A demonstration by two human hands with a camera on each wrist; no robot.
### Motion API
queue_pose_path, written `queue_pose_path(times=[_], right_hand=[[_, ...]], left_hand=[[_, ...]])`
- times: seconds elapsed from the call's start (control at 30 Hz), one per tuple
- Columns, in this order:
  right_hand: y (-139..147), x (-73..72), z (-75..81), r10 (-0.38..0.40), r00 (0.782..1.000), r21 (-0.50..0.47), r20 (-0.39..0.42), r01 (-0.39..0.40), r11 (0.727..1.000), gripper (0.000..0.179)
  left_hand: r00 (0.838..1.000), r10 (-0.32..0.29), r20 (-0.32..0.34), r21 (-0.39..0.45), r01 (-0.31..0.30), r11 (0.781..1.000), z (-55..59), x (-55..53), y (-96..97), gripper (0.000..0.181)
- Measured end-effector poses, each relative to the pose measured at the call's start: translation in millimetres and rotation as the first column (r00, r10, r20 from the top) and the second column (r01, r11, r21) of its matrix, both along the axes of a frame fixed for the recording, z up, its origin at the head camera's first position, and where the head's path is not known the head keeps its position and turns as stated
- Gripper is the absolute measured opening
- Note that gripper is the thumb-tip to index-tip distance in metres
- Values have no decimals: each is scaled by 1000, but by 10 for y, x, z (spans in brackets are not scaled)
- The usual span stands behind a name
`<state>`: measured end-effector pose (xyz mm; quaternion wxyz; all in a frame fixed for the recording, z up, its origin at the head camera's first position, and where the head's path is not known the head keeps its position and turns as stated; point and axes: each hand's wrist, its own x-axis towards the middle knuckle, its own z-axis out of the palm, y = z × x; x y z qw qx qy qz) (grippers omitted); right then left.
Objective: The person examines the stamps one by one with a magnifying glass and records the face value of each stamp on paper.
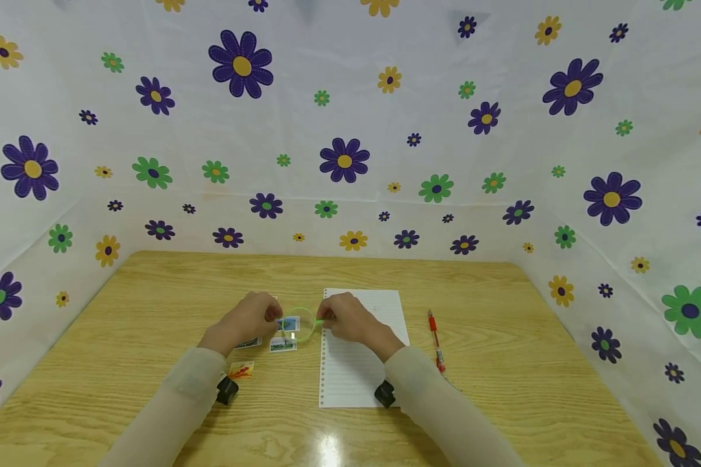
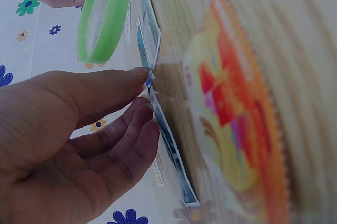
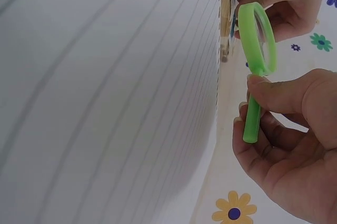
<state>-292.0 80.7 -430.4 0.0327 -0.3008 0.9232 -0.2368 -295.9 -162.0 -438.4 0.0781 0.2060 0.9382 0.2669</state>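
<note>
Between thumb and fingertips, my left hand (image 1: 250, 320) pinches the left edge of a small blue stamp (image 1: 291, 323). My right hand (image 1: 349, 316) grips the handle of a bright green magnifying glass (image 3: 252, 124), thumb on one side and curled fingers on the other. Its round lens stands over the blue stamp, apart from the table. Just below lies a green landscape stamp (image 1: 283, 345). Another dark stamp (image 1: 249, 343) is partly hidden under my left hand. Nearer my left wrist is an orange and yellow stamp (image 1: 242, 370), large and close in the left wrist view.
A lined sheet of paper (image 1: 350, 383) with punched holes lies under my right forearm, faint writing near its top. To its right is a red pen (image 1: 435, 334). The wooden table (image 1: 502, 337) meets a flower-patterned cloth (image 1: 304, 220) at the back and sides.
</note>
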Motion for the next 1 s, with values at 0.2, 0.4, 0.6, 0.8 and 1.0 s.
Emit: queue_pose_path(times=[0.2,0.4,0.6,0.8,1.0], right_hand=[[-12,-24,-19,-11,1000,7,3,11,1000,6],[-18,-24,-13,-14,1000,5,3,14,1000,6],[-21,-39,-32,-22,1000,5,3,22,1000,5],[-24,-29,-23,-21,1000,-8,18,22,1000,6],[-27,-6,13,-26,999,-10,39,26,1000,7]], left_hand=[[1000,-1,5,1,1,1000,-2,2,-1,17],[1000,0,4,0,0,1000,4,5,0,16],[1000,-4,0,-1,4,1000,12,9,1,16],[1000,-2,1,0,2,1000,8,6,0,16],[1000,-2,-3,-3,2,1000,-4,-5,0,16]])
